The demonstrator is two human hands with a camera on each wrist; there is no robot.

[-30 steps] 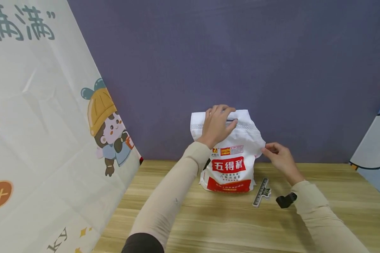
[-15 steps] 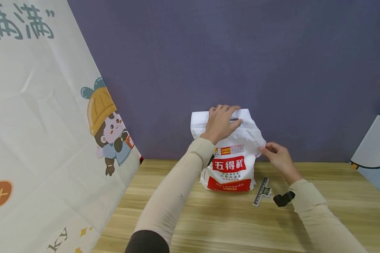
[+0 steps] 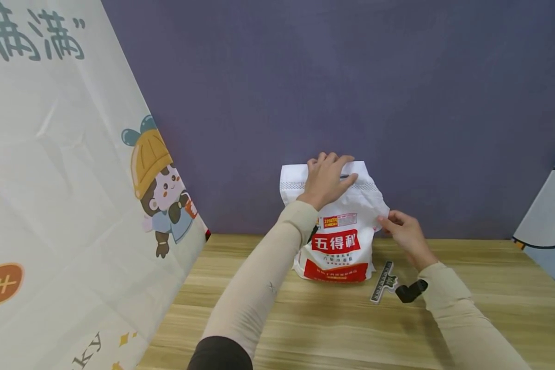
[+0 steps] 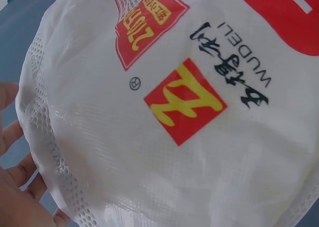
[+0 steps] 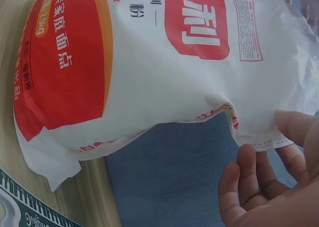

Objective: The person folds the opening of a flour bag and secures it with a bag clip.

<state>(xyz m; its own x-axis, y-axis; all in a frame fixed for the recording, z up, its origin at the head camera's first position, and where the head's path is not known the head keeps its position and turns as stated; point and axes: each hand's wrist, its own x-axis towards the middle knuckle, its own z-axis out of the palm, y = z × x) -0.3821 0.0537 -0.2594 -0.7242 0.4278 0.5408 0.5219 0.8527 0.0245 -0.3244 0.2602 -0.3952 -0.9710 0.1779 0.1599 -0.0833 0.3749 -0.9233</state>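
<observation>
A white flour bag (image 3: 337,205) with red labels stands upright on the wooden table, against the blue-grey backdrop. At its top edge, my left hand (image 3: 326,180) holds the bag near the handle slot. The left wrist view shows those fingers (image 4: 20,172) curled at the bag's perforated edge, their tips partly hidden behind it. My right hand (image 3: 407,234) pinches the bag's right upper corner. In the right wrist view, its thumb (image 5: 296,125) lies on the front of that corner, with fingers behind. A clip with a piano-key pattern (image 3: 382,282) lies right of the bag.
The wooden table (image 3: 314,329) runs up to the blue-grey backdrop (image 3: 240,103). A white printed sheet (image 3: 65,180) hangs along the left, another printed panel (image 3: 550,216) on the right. A black wrist camera (image 3: 411,291) hangs under the right sleeve, close to the clip.
My left hand has shifted slightly right along the bag's top. The right forearm and its camera have edged left, nearer the clip. The right hand keeps its pinch; the bag stands almost unmoved.
</observation>
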